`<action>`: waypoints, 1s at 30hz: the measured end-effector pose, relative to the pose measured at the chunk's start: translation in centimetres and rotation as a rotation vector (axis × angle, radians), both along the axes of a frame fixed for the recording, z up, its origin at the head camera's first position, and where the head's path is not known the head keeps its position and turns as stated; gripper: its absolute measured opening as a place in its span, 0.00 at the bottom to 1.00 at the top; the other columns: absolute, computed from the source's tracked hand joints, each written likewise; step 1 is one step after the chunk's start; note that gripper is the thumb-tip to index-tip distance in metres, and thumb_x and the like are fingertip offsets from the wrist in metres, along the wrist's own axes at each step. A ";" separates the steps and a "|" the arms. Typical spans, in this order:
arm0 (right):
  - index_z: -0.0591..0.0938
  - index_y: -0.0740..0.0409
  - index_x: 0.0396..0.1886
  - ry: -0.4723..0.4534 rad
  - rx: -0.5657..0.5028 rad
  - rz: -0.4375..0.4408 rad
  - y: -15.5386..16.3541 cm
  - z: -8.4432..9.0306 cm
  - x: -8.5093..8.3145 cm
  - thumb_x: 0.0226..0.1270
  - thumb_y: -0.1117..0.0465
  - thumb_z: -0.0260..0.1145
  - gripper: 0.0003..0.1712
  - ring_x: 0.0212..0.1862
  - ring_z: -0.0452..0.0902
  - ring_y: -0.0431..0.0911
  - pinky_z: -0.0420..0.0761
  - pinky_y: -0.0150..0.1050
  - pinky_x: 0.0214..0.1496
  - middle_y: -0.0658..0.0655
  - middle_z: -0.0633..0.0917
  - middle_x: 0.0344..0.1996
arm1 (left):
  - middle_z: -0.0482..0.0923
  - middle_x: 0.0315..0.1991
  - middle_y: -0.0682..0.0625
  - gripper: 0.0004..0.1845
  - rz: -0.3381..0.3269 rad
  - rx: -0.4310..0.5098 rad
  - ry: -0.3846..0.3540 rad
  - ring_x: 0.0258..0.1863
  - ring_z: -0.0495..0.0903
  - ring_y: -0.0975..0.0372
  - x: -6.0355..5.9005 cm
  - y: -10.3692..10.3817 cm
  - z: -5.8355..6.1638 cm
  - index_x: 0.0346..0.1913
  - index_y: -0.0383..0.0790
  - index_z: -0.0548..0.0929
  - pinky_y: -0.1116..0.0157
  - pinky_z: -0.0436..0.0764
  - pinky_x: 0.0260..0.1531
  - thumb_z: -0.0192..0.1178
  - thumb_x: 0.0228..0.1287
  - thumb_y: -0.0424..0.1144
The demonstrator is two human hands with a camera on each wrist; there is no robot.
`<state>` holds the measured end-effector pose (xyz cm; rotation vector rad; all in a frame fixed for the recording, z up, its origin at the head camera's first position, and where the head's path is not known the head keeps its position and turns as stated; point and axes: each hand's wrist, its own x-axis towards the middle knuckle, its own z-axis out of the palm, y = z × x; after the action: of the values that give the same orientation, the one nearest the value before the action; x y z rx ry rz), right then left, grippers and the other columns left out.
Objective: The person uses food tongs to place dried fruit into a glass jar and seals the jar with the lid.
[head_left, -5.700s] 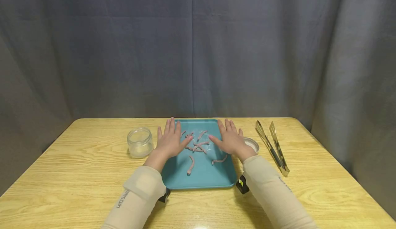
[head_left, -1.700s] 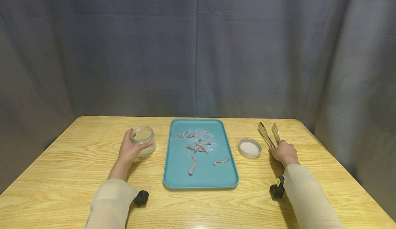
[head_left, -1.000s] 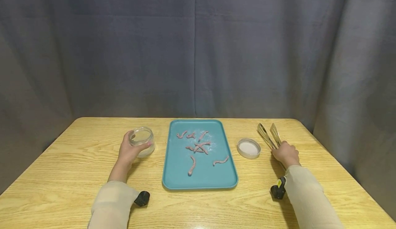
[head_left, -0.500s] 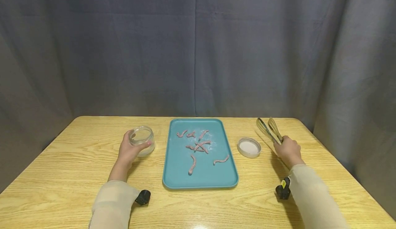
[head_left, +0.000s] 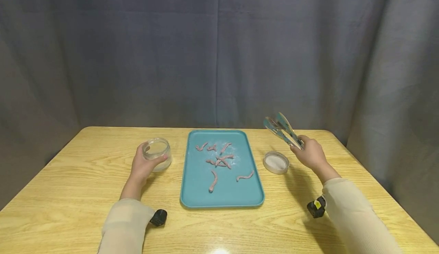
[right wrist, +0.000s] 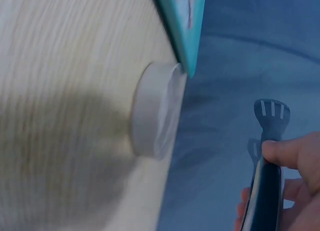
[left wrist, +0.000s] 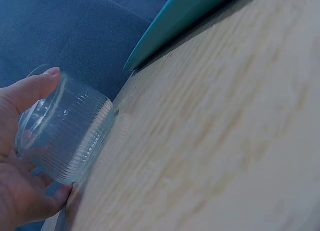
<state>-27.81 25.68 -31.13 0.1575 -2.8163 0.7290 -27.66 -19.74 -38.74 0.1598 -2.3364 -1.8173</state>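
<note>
On the left of the table, my left hand (head_left: 141, 167) grips a clear glass jar (head_left: 158, 147), thumb on the near side and fingers round the far side. The left wrist view shows the jar's ribbed wall (left wrist: 75, 126) and its base on the wood. My right hand (head_left: 311, 155) holds metal tongs (head_left: 284, 131) up above the table, their two slotted ends apart and pointing away to the left. In the right wrist view the thumb lies along a dark handle (right wrist: 267, 191) of the tongs. Nothing is between the tong ends.
Between the hands lies a teal tray (head_left: 195, 195) with several pale pink, worm-like strips (head_left: 213, 181) and white powder on it. Some strips cross in a small pile (head_left: 221, 161). A round white-lined lid (head_left: 276, 163) sits right of the tray. A grey curtain (head_left: 154, 56) hangs behind the table.
Earlier both hands were spread over the tray. The left then took hold of the jar and the right the tongs, which have now risen off the table and moved leftward.
</note>
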 end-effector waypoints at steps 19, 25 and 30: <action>0.75 0.72 0.43 0.027 0.153 0.234 -6.2 0.3 2.4 0.54 0.61 0.61 0.20 0.28 0.69 0.49 0.70 0.44 0.28 0.62 0.76 0.29 | 0.47 0.63 0.39 0.51 0.006 -0.003 0.013 0.59 0.51 0.44 0.1 0.1 0.1 0.66 0.41 0.43 0.49 0.56 0.53 0.67 0.44 0.42; 0.78 0.70 0.35 -0.007 0.148 0.219 -7.3 -0.3 2.7 0.54 0.60 0.62 0.15 0.24 0.66 0.46 0.67 0.39 0.23 0.57 0.74 0.24 | 0.47 0.63 0.39 0.51 0.011 -0.005 0.012 0.59 0.51 0.44 0.1 0.0 0.0 0.66 0.41 0.44 0.49 0.56 0.53 0.67 0.44 0.41; 0.78 0.69 0.36 -0.033 0.168 0.213 -7.9 -0.7 2.9 0.54 0.60 0.63 0.15 0.25 0.67 0.46 0.68 0.40 0.24 0.58 0.75 0.27 | 0.48 0.63 0.39 0.50 0.013 -0.004 0.025 0.59 0.51 0.44 0.0 0.0 -0.1 0.66 0.40 0.44 0.49 0.56 0.53 0.67 0.44 0.41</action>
<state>-24.96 17.75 -31.80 0.4846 -2.9204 0.5395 -27.68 -19.71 -38.87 0.1505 -2.3163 -1.7985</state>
